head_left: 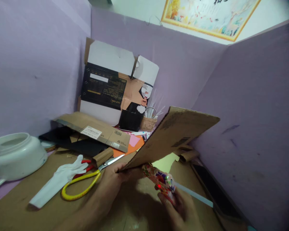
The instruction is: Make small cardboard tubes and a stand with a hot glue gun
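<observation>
My left hand (119, 178) grips the lower edge of a brown cardboard piece (175, 131) and tilts it up above the table. In my right hand (179, 208) is a hot glue gun (160, 179) with a colourful flower pattern and a small red light. A translucent glue stick (195, 194) juts out of its back end. The gun's nose is close to the underside of the cardboard, near my left fingers; whether it touches is hidden. Beside my left wrist lie large scissors (80, 187) with yellow and red handles, blades partly spread.
A white glove (59, 183) and a white enamel pot (19, 157) are at left. Flattened cardboard (103, 131) and black sheets lie behind. An unfolded printed box (106, 85) leans on the wall near a basket (148, 123) of glue sticks. A dark tray-like object (214, 189) lies right.
</observation>
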`<state>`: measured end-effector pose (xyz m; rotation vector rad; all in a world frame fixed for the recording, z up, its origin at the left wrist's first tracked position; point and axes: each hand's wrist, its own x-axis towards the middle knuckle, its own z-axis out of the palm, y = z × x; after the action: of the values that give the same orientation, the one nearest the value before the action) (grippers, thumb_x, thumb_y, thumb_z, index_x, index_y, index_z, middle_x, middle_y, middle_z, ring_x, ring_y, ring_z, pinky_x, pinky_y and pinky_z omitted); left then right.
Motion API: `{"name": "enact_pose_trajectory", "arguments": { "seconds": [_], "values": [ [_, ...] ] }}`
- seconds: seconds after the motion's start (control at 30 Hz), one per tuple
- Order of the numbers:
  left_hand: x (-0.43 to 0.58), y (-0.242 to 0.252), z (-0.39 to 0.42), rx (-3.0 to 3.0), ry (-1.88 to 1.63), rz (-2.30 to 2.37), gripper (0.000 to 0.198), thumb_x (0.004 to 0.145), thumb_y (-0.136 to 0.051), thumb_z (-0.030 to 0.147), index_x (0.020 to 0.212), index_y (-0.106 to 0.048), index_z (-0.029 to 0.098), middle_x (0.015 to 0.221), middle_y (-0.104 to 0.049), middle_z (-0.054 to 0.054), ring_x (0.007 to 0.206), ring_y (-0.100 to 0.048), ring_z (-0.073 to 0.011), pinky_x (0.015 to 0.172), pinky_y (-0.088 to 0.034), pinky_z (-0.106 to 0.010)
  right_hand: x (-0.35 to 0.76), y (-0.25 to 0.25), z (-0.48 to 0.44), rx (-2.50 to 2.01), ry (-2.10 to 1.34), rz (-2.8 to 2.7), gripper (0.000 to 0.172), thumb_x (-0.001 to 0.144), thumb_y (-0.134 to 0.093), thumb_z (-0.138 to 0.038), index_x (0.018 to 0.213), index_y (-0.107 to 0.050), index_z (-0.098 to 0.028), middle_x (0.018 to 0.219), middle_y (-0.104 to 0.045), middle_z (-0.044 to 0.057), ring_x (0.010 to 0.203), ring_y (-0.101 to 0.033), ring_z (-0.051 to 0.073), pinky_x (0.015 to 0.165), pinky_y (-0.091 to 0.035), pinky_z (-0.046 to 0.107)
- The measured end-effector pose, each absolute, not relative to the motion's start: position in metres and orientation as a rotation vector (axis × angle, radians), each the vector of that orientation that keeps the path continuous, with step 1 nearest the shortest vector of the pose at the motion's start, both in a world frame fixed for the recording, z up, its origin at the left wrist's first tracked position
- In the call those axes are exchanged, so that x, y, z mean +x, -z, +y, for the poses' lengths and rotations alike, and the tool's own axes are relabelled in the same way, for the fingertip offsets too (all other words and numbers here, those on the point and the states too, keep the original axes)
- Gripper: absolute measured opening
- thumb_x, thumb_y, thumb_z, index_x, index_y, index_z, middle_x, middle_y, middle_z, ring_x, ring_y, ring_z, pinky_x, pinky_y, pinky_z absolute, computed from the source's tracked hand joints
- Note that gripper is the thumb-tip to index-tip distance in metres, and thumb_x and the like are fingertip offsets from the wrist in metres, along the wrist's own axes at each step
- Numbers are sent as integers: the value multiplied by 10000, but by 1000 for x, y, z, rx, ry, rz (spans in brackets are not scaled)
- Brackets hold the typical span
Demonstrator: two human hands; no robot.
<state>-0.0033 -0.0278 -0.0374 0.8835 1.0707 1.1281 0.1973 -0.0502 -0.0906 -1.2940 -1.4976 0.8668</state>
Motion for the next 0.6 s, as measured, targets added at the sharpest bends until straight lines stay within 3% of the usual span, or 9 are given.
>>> {"name": "enact_pose_trajectory", "arguments": {
  "seconds": [0.3,0.6],
  "values": [
    [-9,58,-19,970,-1196,1164,74,649,-561,186,650,-633,169,580,-534,42,582,-430,-125,563,-298,-227,205,85,-43,-1344,-730,-1573,308,760,-583,-386,904,-663,-126,867,-712,132,775,-667,246,667,-531,260],
    [-12,63,-16,981,-1173,1146,91,664,-563,199,690,-648,182,613,-549,32,619,-436,-143,592,-296,-233,203,78,-40,-1365,-702,-1491,321,708,-608,-387,883,-665,-124,810,-706,115,742,-656,249,630,-523,273]
  ]
}}
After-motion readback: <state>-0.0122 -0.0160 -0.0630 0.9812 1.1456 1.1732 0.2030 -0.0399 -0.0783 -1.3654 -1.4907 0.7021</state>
